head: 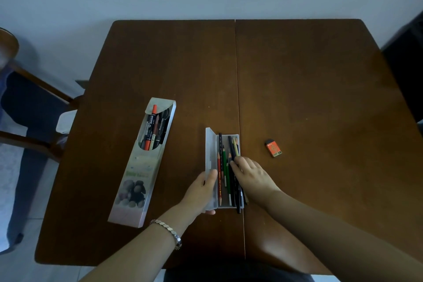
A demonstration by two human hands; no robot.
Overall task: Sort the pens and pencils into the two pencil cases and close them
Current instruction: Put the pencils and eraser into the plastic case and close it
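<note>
Two pencil cases lie open on a brown wooden surface (309, 80). The left grip (201, 190) clasps the raised lid (210, 144) of the clear case (225, 207), thumb on the lid's inner face. Just right of it, the right grip (251, 174) curls its fingertips onto dark pencils (231, 144) lying lengthwise in that case beside red and green ones. Well left of the left grip, the printed case (135, 188) holds pens (151, 130), its flap open. Right of the right grip, well apart, lies an orange eraser (273, 148). A silver bracelet (169, 229) circles the left wrist.
</note>
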